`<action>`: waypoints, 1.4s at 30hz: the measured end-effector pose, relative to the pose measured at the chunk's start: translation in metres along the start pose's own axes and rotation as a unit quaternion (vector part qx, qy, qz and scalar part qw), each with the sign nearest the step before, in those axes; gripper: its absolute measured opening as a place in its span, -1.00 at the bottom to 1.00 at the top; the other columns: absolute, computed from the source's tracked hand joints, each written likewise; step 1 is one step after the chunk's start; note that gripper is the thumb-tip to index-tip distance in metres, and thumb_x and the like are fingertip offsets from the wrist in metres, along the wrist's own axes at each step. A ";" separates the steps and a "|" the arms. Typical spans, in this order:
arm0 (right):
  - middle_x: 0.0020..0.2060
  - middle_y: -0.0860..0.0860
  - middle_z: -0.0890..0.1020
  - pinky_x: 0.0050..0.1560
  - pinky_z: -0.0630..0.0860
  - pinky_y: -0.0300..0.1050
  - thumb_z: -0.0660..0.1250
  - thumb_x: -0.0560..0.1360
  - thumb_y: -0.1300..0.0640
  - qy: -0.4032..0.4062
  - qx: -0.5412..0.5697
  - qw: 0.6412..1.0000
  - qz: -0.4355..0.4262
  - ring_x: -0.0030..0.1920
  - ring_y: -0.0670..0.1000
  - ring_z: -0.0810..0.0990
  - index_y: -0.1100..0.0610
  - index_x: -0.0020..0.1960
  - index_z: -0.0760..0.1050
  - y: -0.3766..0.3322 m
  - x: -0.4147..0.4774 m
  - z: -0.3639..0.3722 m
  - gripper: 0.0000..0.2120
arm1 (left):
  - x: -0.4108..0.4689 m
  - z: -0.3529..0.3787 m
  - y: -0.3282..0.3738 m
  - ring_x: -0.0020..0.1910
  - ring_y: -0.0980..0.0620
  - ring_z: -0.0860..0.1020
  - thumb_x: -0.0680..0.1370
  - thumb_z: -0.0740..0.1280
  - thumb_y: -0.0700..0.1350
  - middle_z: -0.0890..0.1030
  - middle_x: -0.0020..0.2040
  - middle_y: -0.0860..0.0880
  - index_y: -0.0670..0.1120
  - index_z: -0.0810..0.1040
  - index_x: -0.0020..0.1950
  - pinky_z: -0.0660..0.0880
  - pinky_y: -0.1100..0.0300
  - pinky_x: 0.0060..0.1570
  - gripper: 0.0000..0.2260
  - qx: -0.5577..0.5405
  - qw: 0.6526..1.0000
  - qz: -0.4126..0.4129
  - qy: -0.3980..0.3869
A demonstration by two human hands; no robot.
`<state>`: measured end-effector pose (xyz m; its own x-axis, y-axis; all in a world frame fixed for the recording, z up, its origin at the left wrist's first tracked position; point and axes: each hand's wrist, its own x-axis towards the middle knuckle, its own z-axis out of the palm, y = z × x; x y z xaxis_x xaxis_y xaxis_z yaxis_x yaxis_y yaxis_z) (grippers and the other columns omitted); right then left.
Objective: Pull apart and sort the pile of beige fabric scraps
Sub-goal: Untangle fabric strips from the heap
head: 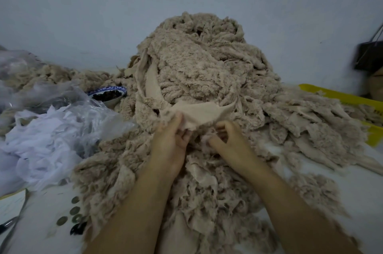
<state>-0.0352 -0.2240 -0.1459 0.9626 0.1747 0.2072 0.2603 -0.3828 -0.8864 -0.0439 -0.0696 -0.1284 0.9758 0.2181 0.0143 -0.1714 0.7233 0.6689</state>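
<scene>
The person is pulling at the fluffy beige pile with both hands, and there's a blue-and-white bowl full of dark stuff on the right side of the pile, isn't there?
Almost. The head view shows the left hand and right hand working at the beige pile, but the blue-and-white bowl of dark stuff sits on the left side of the pile, not the right. On the right is a yellow tray.

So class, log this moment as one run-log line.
left hand: pinching smooth scrap | right hand: curled in fluffy pile | sorting: underway

There is one camera only, on the person's head. It looks forward and down, close over the desk (352, 189), facing the pale wall (83, 15) behind.
</scene>
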 end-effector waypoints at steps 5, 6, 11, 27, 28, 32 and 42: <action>0.05 -0.16 0.67 0.17 0.53 -0.08 0.06 0.34 -0.53 0.115 0.190 0.975 0.022 0.10 -0.17 0.61 -0.18 0.07 0.64 -0.004 0.000 0.002 -0.38 | -0.009 0.004 -0.004 -0.08 0.01 0.67 0.60 0.27 -0.29 0.71 -0.12 -0.08 -0.22 0.63 0.02 0.60 0.23 -0.16 -0.86 0.120 0.988 0.014 -0.091; 0.12 -0.10 0.67 0.25 0.52 0.03 0.07 0.28 -0.61 0.107 0.215 0.970 0.035 0.16 -0.08 0.61 -0.14 0.19 0.62 -0.003 0.001 0.001 -0.23 | -0.011 0.005 -0.006 -0.11 0.00 0.66 0.59 0.26 -0.32 0.70 -0.16 -0.08 -0.20 0.63 -0.06 0.60 0.23 -0.19 -0.85 0.132 0.986 0.008 -0.100; 0.14 0.01 0.70 0.33 0.47 0.08 0.25 0.25 -0.62 -0.017 0.296 0.953 0.058 0.21 -0.01 0.64 -0.01 0.24 0.62 -0.002 0.001 0.000 -0.16 | -0.022 0.008 -0.012 -0.19 0.03 0.69 0.57 0.21 -0.39 0.72 -0.19 -0.08 -0.07 0.73 -0.16 0.58 0.26 -0.25 -0.64 0.249 0.958 -0.018 -0.139; 0.11 -0.27 0.37 0.01 0.36 -0.54 0.36 0.56 0.15 0.067 0.006 0.986 -0.151 0.07 -0.37 0.40 0.10 -0.17 0.46 -0.010 -0.006 0.004 -0.85 | -0.016 0.004 -0.003 -0.19 0.01 0.62 0.48 0.41 0.25 0.64 -0.13 -0.08 -0.05 0.59 -0.14 0.58 0.13 -0.20 -0.65 0.321 0.943 0.036 -0.084; 0.13 -0.28 0.34 0.01 0.36 -0.54 0.38 0.55 0.15 0.066 0.006 0.985 -0.157 0.06 -0.40 0.38 0.09 -0.19 0.44 -0.010 -0.006 0.004 -0.83 | -0.016 0.003 -0.003 -0.30 0.04 0.54 0.52 0.43 0.14 0.56 -0.26 -0.04 0.01 0.53 -0.27 0.51 0.17 -0.33 -0.72 0.328 0.942 0.048 -0.051; 0.31 -0.44 0.27 -0.03 0.42 -0.48 0.38 0.55 0.12 0.050 0.024 0.984 -0.170 0.08 -0.40 0.42 0.06 -0.25 0.35 -0.010 -0.006 0.002 -0.74 | -0.019 0.005 -0.004 -0.46 0.15 0.36 0.61 0.34 -0.08 0.38 -0.44 0.09 -0.05 0.41 -0.34 0.35 0.32 -0.48 -0.67 0.339 0.931 0.127 -0.053; -0.39 -0.12 0.54 -0.36 0.43 -0.29 0.33 0.60 -0.02 0.084 0.211 0.971 -0.070 -0.35 -0.16 0.48 -0.06 -0.29 0.50 -0.018 -0.004 -0.003 -0.72 | -0.015 0.006 -0.005 0.21 0.35 0.48 0.47 0.35 0.28 0.44 0.30 0.24 0.34 0.47 0.16 0.53 0.35 0.09 -0.72 0.392 0.899 0.153 -0.120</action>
<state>-0.0438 -0.2206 -0.1294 0.9278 0.0350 0.3715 0.3698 0.0468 -0.9280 -0.0570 -0.0799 -0.1277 0.9162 0.1126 0.3845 -0.3811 -0.0516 0.9231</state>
